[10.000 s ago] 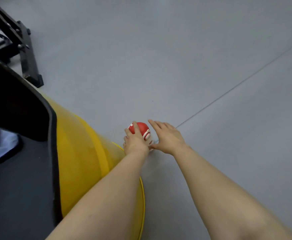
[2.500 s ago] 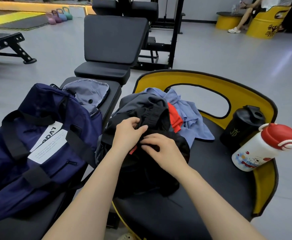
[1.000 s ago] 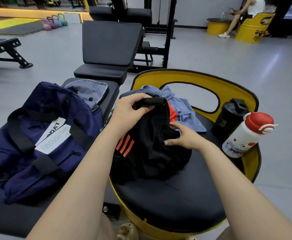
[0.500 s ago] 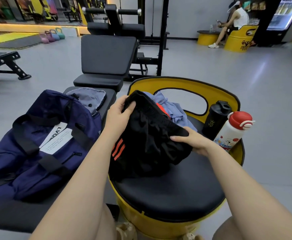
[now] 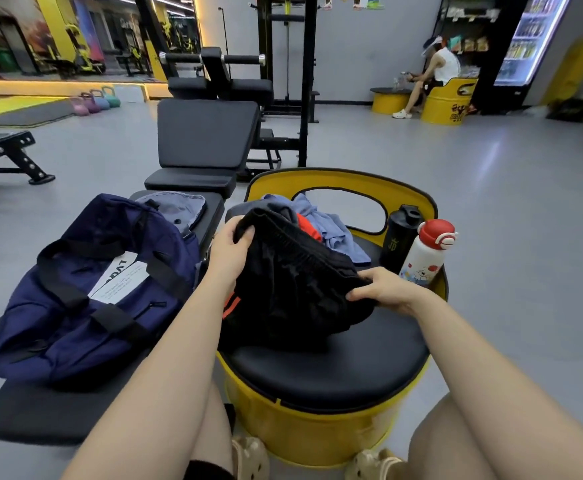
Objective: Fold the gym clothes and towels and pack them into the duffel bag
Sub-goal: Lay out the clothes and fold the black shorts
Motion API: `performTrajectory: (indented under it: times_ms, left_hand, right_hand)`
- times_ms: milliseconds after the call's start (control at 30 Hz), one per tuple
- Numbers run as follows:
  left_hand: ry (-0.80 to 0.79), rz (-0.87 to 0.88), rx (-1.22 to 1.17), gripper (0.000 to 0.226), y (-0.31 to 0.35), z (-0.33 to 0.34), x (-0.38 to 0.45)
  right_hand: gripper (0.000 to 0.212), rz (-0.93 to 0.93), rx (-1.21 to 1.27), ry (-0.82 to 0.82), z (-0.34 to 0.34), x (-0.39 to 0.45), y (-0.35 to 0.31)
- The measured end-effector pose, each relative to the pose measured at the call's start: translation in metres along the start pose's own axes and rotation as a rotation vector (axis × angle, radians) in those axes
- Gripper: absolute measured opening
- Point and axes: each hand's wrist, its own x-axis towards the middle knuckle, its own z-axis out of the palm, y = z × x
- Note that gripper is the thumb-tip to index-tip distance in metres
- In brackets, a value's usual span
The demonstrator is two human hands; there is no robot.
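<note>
Two hands are on one garment, so we judge the task barely begun: our left hand (image 5: 229, 252) grips the far-left end of the black shorts (image 5: 293, 282) at the waistband, thumb curled over the edge, and our right hand (image 5: 381, 289) pinches the near-right end, with the cloth stretched between them above the black cushion of the yellow barrel seat (image 5: 321, 372). Nothing looks folded yet; the shorts hang bunched and only a sliver of orange stripe shows beside our left wrist. Just behind them lies a loose heap, a bluish-grey garment (image 5: 331, 230) with something red-orange (image 5: 305, 228) tucked under it, all still to be folded. To the left, the navy duffel bag (image 5: 85, 292) rests on the black counter (image 5: 40, 410), which here is a padded gym bench, with a grey piece (image 5: 175, 207) at its far end; we cannot tell whether that piece is part of the bag or lies apart from it, nor whether the bag is unzipped or holds anything. On the right rim of the seat stand a black shaker bottle (image 5: 399, 239) and a white bottle with a red cap (image 5: 425, 252). We see no piece we can call a towel, and how many garments the heap holds is hidden by the shorts in front.
</note>
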Motion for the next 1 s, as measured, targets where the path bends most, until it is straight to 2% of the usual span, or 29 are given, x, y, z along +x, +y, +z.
performTrajectory:
  times_ms: [133,300,367,467,500,567,700,800,867,933,1000]
  left_hand:
    - [-0.013,0.037,0.017,0.016,0.006,-0.006,-0.014]
    - [-0.035,0.101,0.066,0.01,0.022,-0.012,-0.023]
    - [-0.026,0.136,0.107,0.016,0.035,-0.014,-0.026]
    - [-0.023,0.191,0.098,0.016,0.051,-0.018,-0.03]
    - [-0.022,0.193,0.111,0.015,0.056,-0.02,-0.031]
    - [-0.025,0.192,0.144,0.016,0.063,-0.025,-0.033]
    - [0.004,0.251,0.165,0.022,0.083,-0.036,-0.039]
    - [-0.03,0.311,0.137,0.031,0.097,-0.048,-0.043]
    - [-0.083,0.355,0.152,0.047,0.105,-0.055,-0.045]
    - [-0.117,0.392,0.209,0.054,0.114,-0.061,-0.046]
    - [-0.134,0.395,0.273,0.049,0.123,-0.066,-0.05]
  right_hand:
    - [0.053,-0.048,-0.104,0.151,-0.007,-0.019,-0.005]
    - [0.025,-0.096,-0.165,0.224,-0.002,-0.036,-0.009]
    - [0.035,-0.108,-0.167,0.219,0.002,-0.042,-0.014]
    - [0.066,-0.141,-0.087,0.132,0.007,-0.053,-0.023]
    - [0.065,-0.149,-0.069,0.093,0.009,-0.059,-0.027]
    - [0.049,-0.17,-0.06,0.024,0.011,-0.067,-0.03]
    - [0.022,-0.239,-0.026,0.057,0.015,-0.085,-0.038]
    - [0.025,-0.293,0.056,0.109,0.016,-0.094,-0.048]
    - [0.035,-0.324,0.068,0.147,0.014,-0.101,-0.058]
    - [0.048,-0.35,0.063,0.197,0.011,-0.11,-0.069]
    - [0.04,-0.405,0.035,0.271,0.006,-0.121,-0.08]
